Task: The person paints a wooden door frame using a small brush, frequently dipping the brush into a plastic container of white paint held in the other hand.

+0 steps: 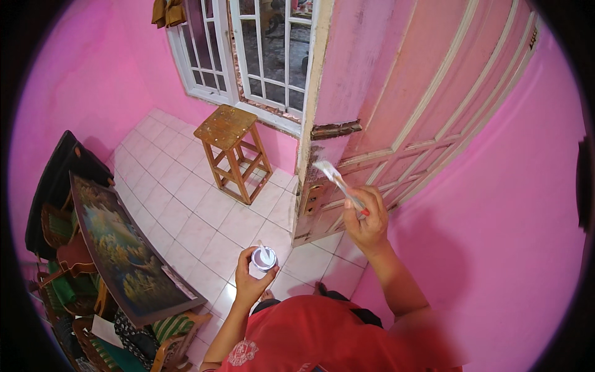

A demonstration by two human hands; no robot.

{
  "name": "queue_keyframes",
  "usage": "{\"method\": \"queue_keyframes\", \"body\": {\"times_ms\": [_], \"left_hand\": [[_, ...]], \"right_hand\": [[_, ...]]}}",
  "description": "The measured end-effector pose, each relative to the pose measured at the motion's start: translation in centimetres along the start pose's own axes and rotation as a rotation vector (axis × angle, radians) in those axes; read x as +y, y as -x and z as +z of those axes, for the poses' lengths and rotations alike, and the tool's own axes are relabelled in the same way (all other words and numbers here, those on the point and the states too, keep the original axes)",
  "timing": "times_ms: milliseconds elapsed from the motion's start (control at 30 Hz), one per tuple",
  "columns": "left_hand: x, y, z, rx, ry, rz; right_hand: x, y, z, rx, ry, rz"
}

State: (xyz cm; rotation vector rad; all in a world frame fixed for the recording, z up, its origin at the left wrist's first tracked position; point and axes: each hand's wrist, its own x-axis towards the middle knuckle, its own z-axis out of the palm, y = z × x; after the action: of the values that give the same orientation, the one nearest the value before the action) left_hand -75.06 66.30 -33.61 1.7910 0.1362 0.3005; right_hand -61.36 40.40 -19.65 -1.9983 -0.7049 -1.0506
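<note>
My right hand point(370, 217) is closed round the handle of a paintbrush point(338, 180). Its whitish bristles are at the surface of the door point(409, 93), below a worn metal strip point(336, 129) and above the lock plate point(314, 199); whether they touch the wood I cannot tell. The door is pinkish with raised panel mouldings, and its paint looks patchy near the edge. Lower down, my left hand point(250, 278) grips a small round paint can point(264, 259) from the side. Inside the can are pale paint and a light-coloured stick or spatula point(263, 248).
A wooden stool point(228, 127) stands on the tiled floor point(180, 198) under the white-framed window point(266, 56). At left, a large framed painting point(127, 248) leans against stacked chairs point(176, 328) with striped cushions. A pink wall point(496, 248) rises close on my right.
</note>
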Motion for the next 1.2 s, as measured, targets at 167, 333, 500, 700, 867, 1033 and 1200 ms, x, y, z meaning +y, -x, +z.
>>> {"method": "queue_keyframes", "body": {"times_ms": [167,333,500,700,867,1033,1200], "left_hand": [[0.1,-0.1,0.3,0.032,0.019,0.028],[0.3,0.0,0.2,0.031,0.025,0.008],[0.3,-0.2,0.0,0.027,0.044,0.003],[0.5,-0.3,0.3,0.004,0.013,0.024],[0.4,-0.3,0.0,0.021,0.038,0.018],[0.5,-0.5,0.1,0.016,0.028,0.029],[0.1,-0.4,0.1,0.013,0.036,0.031]], "right_hand": [[0.2,2.2,0.8,-0.262,-0.04,0.146],[0.9,0.5,2.0,-0.114,-0.041,0.101],[-0.6,-0.6,-0.7,-0.018,0.032,0.04],[0.9,1.3,0.9,-0.245,0.0,0.126],[0.2,-1.7,0.7,-0.042,-0.023,0.121],[-0.6,-1.0,-0.7,-0.081,0.012,0.113],[0.2,-0.9,1.0,-0.232,0.022,0.139]]}}
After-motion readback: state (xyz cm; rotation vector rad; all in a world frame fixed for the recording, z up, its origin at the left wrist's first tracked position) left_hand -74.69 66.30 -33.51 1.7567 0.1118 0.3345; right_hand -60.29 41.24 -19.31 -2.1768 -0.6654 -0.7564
